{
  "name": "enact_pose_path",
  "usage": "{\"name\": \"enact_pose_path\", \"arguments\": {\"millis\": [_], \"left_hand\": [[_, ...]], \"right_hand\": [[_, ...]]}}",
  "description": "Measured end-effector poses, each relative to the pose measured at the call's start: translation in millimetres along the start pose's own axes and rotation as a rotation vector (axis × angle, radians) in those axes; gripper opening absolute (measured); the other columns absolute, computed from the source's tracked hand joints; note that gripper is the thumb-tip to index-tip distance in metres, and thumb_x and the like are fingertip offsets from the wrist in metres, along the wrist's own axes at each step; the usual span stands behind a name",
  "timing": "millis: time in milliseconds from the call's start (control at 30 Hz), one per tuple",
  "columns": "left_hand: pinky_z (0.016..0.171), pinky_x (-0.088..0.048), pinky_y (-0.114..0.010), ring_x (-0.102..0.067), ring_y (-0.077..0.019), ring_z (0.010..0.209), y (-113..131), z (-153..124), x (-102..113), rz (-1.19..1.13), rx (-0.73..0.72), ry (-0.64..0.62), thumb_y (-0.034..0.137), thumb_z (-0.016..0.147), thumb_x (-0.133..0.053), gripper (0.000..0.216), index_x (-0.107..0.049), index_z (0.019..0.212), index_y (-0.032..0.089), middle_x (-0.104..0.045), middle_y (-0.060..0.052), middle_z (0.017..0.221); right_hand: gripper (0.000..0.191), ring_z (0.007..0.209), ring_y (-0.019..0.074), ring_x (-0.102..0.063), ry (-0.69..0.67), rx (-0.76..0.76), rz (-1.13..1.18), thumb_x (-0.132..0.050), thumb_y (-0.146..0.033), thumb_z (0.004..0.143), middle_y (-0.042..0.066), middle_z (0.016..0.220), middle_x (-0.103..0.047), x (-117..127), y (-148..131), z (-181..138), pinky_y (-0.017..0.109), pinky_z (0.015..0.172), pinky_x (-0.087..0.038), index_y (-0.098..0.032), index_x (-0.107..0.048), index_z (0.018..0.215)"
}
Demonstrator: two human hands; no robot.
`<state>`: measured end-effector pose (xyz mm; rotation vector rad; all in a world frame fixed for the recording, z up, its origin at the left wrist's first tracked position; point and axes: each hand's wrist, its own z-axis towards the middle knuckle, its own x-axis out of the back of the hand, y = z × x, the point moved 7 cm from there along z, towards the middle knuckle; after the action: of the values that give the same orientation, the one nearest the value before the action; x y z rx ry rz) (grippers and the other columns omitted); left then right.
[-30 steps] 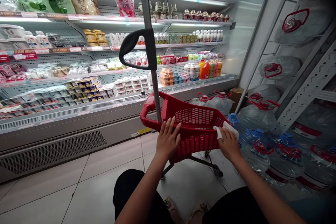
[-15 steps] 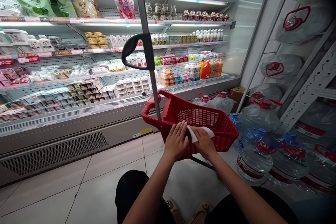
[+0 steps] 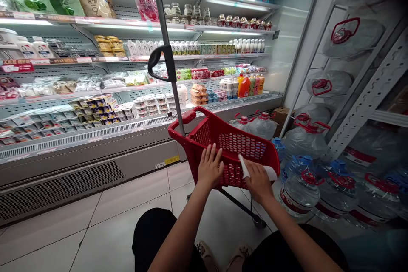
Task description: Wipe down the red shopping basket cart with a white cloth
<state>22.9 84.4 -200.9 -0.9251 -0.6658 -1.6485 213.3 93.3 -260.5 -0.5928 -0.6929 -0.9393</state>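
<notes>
A red plastic shopping basket (image 3: 245,144) with lattice sides stands on a wheeled frame in front of me. My left hand (image 3: 209,165) lies with fingers stretched out against its near side, just below the rim, and holds nothing. Farther right, my right hand (image 3: 257,178) presses a folded white cloth (image 3: 270,173) against the same side near the rim. The cloth's ends stick out on both sides of the fingers; whether it is paper or fabric I cannot tell. A grey pole (image 3: 163,17) with a black loop handle (image 3: 162,63) rises at the basket's left end.
Behind the basket runs an open chilled display case (image 3: 140,140) stocked with dairy goods and drinks. Large water bottles (image 3: 299,191) crowd the floor at right, beside a metal rack (image 3: 360,110) with more bottles. Light tiled floor (image 3: 127,208) lies below.
My right hand has slid right along the basket's side with the cloth, away from my left hand. My left hand stays on the basket. The view has shifted slightly.
</notes>
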Motion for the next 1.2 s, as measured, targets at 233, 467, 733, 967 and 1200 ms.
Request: {"name": "enact_pose_path", "arguments": {"millis": [233,467,733,967,1200], "left_hand": [[0.133,-0.019,-0.046,-0.017,-0.0172,0.161,2.5,-14.2,-21.4,-0.027,-0.016,-0.085,0.038,0.109,-0.031,0.059,-0.022,0.167,0.031,-0.018,0.007,0.173],[0.133,-0.015,-0.048,-0.02,-0.0179,0.16,-40.2,9.6,-20.8,-0.065,0.129,-0.192,0.042,0.108,-0.028,0.059,-0.026,0.166,0.029,-0.023,0.003,0.173],[0.133,-0.018,-0.046,-0.018,-0.0198,0.161,12.4,-8.8,-29.2,-0.137,0.013,-0.22,0.047,0.11,-0.023,0.059,-0.039,0.161,0.023,-0.024,-0.003,0.172],[0.133,-0.014,-0.047,-0.017,-0.0151,0.161,-9.0,-33.2,-11.6,-0.174,-0.002,-0.276,0.047,0.111,-0.015,0.058,-0.03,0.164,0.029,-0.015,0.005,0.174],[0.134,-0.011,-0.046,-0.015,-0.0171,0.161,-43.6,-13.2,-11.3,-0.109,0.075,-0.339,0.05,0.11,-0.016,0.062,-0.027,0.166,0.027,-0.015,0.003,0.173]], "right_hand": [[0.081,0.14,0.0273,-0.051,-0.081,0.165,-0.002,-0.043,-0.017,0.092,0.013,0.16,-0.049,-8.0,-77.2,15.0,0.046,0.118,-0.04,-0.014,-0.015,0.167],[0.097,0.147,0.025,-0.045,-0.126,0.175,-0.021,-0.049,-0.013,0.085,0.01,0.168,-0.037,9.6,-73.0,-24.2,0.041,0.118,-0.043,-0.016,-0.001,0.169],[0.094,0.147,0.0272,-0.045,-0.09,0.197,0.033,-0.044,-0.01,0.083,0.014,0.166,-0.038,18.6,-85.8,-56.9,0.047,0.12,-0.042,-0.011,-0.003,0.168],[0.065,0.132,0.0268,-0.059,-0.244,0.411,0.161,-0.045,-0.02,0.096,0.013,0.144,-0.064,24.4,-53.7,-65.0,0.05,0.118,-0.044,-0.018,-0.037,0.161],[0.044,0.13,0.0262,-0.06,-0.137,0.323,-0.021,-0.048,-0.028,0.101,0.008,0.131,-0.071,24.7,24.4,-55.3,0.051,0.121,-0.039,-0.022,-0.06,0.142]]}}
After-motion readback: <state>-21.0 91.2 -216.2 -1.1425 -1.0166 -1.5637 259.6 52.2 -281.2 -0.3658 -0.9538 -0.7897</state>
